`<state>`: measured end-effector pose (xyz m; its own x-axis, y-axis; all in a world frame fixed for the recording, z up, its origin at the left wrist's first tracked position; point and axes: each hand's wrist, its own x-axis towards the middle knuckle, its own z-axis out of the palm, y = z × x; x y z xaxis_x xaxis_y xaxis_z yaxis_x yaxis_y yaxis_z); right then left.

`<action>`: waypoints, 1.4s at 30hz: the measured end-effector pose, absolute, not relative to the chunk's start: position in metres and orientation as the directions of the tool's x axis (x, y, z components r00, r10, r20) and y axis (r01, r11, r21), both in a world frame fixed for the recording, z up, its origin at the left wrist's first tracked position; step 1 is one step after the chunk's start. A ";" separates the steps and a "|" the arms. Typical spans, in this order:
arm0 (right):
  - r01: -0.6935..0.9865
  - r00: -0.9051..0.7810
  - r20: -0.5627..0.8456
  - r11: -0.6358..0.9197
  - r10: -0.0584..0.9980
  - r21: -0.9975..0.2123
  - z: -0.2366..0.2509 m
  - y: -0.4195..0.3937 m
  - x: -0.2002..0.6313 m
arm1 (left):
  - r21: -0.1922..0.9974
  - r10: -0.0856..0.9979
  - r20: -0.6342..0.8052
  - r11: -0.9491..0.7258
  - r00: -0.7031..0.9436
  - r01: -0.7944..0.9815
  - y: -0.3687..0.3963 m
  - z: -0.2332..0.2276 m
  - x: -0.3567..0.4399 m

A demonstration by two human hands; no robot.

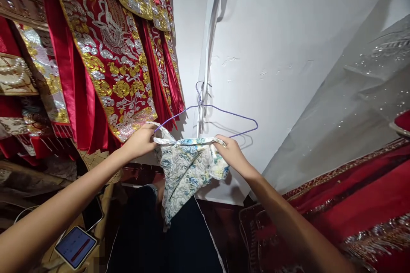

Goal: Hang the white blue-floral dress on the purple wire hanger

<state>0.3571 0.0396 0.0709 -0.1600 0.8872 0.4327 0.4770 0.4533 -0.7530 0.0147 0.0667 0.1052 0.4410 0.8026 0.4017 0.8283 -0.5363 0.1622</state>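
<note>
A floral top in white, blue and pale yellow hangs between my two hands, narrowing to a point at the bottom. My left hand is closed on its upper left corner, where a thin strap loops around the left arm of a purple wire hanger. My right hand pinches the top's upper right edge, close to the hanger's lower bar. The hanger's right end sticks out bare beyond the fabric. Its hook points up against the white wall; whether it hangs on anything I cannot tell. Both thumbs are partly hidden.
Red garments with gold and silver embroidery hang at the left. A sheer sparkling fabric and red cloth fill the right. A white cable runs down the wall. A lit phone lies at lower left.
</note>
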 end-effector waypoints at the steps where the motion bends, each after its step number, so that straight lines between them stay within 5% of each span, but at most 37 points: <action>1: 0.472 -0.165 0.433 0.456 0.886 -0.754 0.070 0.040 0.355 | 0.149 0.785 0.442 -0.541 0.434 0.828 0.063 0.107 0.014; 10: 0.620 -0.192 0.381 0.413 0.904 -0.667 0.081 0.053 0.372 | -0.017 0.769 0.389 -0.545 0.508 0.838 0.031 0.124 0.008; 16: 0.470 -0.296 0.393 0.491 0.870 -0.733 0.080 0.026 0.342 | 0.161 0.646 0.576 -0.691 0.501 0.705 0.055 0.143 0.023; 21: 0.471 -0.369 0.399 0.539 0.839 -0.698 0.090 0.012 0.336 | 0.274 0.679 0.624 -0.653 0.386 0.706 0.095 0.139 0.040; 29: 0.704 0.109 0.589 0.356 0.801 -0.615 0.108 0.014 0.415 | 0.121 0.715 0.520 -0.604 0.468 0.788 0.103 0.131 0.043; 36: 0.802 0.098 0.502 0.230 0.859 -0.551 0.130 0.054 0.449 | 0.102 0.769 0.455 -0.545 0.449 0.832 0.104 0.136 0.048; 42: 0.559 -0.140 0.265 0.297 0.954 -0.774 0.156 0.041 0.456 | 0.258 0.798 0.517 -0.489 0.308 0.833 0.101 0.150 0.036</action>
